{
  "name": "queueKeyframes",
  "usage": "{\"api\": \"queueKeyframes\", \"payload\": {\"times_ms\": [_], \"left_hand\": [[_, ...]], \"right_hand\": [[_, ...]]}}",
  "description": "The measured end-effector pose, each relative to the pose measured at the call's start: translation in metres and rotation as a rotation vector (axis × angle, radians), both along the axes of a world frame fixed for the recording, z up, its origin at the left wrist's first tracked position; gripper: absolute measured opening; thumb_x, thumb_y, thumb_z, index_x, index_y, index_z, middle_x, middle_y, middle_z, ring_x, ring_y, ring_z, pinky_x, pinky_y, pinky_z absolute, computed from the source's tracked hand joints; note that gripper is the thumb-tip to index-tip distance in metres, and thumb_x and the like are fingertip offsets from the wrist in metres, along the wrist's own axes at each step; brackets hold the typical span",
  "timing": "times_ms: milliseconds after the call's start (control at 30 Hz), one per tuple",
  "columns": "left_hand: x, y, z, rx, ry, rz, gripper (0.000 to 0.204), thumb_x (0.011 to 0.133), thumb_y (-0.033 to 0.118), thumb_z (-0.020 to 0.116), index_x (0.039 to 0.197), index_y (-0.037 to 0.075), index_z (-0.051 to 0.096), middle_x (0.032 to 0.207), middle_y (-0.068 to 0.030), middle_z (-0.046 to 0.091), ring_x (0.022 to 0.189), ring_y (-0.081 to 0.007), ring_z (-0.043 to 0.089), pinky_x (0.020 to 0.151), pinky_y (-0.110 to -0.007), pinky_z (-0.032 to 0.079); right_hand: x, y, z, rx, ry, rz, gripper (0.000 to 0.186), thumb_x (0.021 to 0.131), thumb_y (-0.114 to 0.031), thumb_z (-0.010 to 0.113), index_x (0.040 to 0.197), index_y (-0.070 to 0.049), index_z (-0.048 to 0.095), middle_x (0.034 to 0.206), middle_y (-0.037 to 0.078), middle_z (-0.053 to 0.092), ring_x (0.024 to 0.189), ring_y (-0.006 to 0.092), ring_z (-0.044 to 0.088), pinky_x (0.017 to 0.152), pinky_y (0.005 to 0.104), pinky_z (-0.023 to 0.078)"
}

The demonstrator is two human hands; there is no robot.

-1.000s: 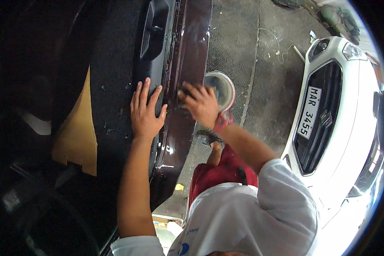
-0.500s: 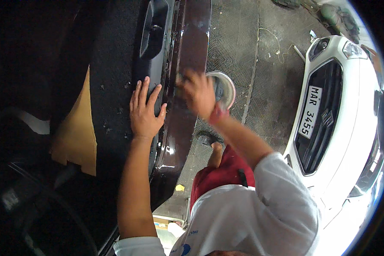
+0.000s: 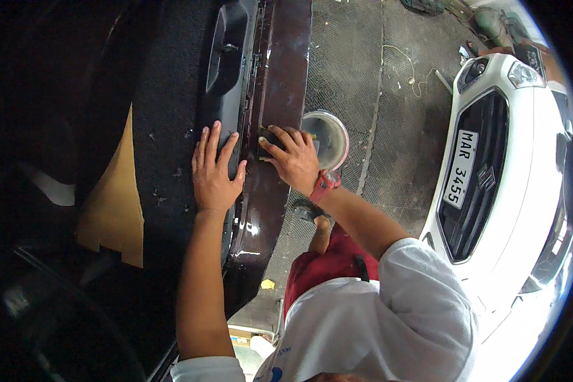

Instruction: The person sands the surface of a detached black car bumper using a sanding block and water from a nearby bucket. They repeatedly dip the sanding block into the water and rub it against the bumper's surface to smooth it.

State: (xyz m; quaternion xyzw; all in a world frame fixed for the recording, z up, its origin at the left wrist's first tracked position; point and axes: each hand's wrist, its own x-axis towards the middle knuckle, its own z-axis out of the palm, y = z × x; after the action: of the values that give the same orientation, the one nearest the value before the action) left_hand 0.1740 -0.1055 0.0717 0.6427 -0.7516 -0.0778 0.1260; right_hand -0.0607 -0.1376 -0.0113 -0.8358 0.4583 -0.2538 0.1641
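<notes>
Resting flat on the black trim (image 3: 226, 105), the person's left hand (image 3: 216, 175) spreads its fingers, while the right hand (image 3: 299, 167) curls over a dark pad (image 3: 267, 151) on the brown panel (image 3: 286, 70). Wet glints suggest work partly done; what remains I can't tell. Beyond, a bucket (image 3: 347, 141) beside the panel might crowd the feet, with a white car (image 3: 522, 165) farther off.
</notes>
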Motion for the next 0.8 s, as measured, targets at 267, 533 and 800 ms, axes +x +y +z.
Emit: {"api": "queueKeyframes", "payload": {"times_ms": [267, 533, 800], "left_hand": [[-0.009, -0.009, -0.001, -0.019, 0.049, -0.025, 0.076, 0.09, 0.023, 0.09, 0.161, 0.022, 0.064, 0.184, -0.0116, 0.041, 0.168, -0.0416, 0.039, 0.134, -0.06, 0.035], [0.003, 0.002, 0.004, -0.014, 0.038, 0.006, 0.071, 0.092, 0.024, 0.087, 0.16, 0.023, 0.065, 0.182, -0.0105, 0.044, 0.168, -0.0403, 0.04, 0.135, -0.059, 0.036], [0.0, -0.007, 0.003, -0.014, 0.023, -0.015, 0.072, 0.091, 0.024, 0.089, 0.159, 0.02, 0.065, 0.182, -0.0135, 0.044, 0.167, -0.0431, 0.041, 0.133, -0.06, 0.037]], "right_hand": [[-0.029, -0.223, 0.009, -0.123, 0.223, -0.318, 0.049, 0.102, -0.035, 0.078, 0.15, -0.025, 0.073, 0.146, 0.012, 0.07, 0.133, 0.0373, 0.063, 0.108, 0.06, 0.049], [-0.017, -0.095, 0.0, -0.095, 0.072, -0.07, 0.053, 0.094, -0.032, 0.086, 0.145, -0.023, 0.075, 0.151, 0.012, 0.065, 0.136, 0.038, 0.06, 0.111, 0.0592, 0.046], [0.001, -0.127, -0.004, -0.153, 0.225, -0.284, 0.038, 0.101, -0.023, 0.073, 0.138, -0.018, 0.077, 0.156, 0.017, 0.064, 0.135, 0.0398, 0.062, 0.11, 0.0598, 0.048]]}}
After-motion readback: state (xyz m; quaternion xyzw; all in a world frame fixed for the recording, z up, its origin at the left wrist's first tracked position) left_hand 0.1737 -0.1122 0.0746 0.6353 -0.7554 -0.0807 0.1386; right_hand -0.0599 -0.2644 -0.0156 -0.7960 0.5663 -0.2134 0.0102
